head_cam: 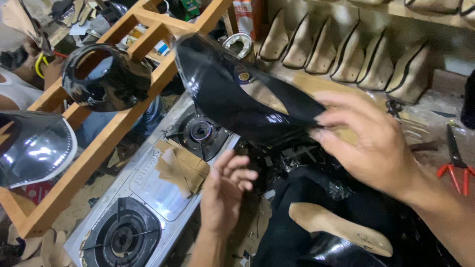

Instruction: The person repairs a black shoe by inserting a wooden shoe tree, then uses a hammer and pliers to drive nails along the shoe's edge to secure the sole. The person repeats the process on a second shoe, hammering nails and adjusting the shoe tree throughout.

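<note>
glossy black shoe upper on last (237, 99) held in air above two-burner gas stove (148, 198), toe end pointing up-left; right hand (368, 148) clamped on its heel end, fingers pinched over black edge; left hand (225, 190) below, not touching, fingers loosely curled, empty; brown paper scraps (180, 168) lie on stove between burners; second black upper (104, 76) sits on wooden rack (89, 158); red-handled pliers (455, 163) on bench at right; row of pale lasts (346, 54) leans along back wall

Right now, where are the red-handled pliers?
The red-handled pliers lie at the far right edge of the head view, on the cluttered bench beyond the right hand, below the row of tan shoe lasts.
</note>
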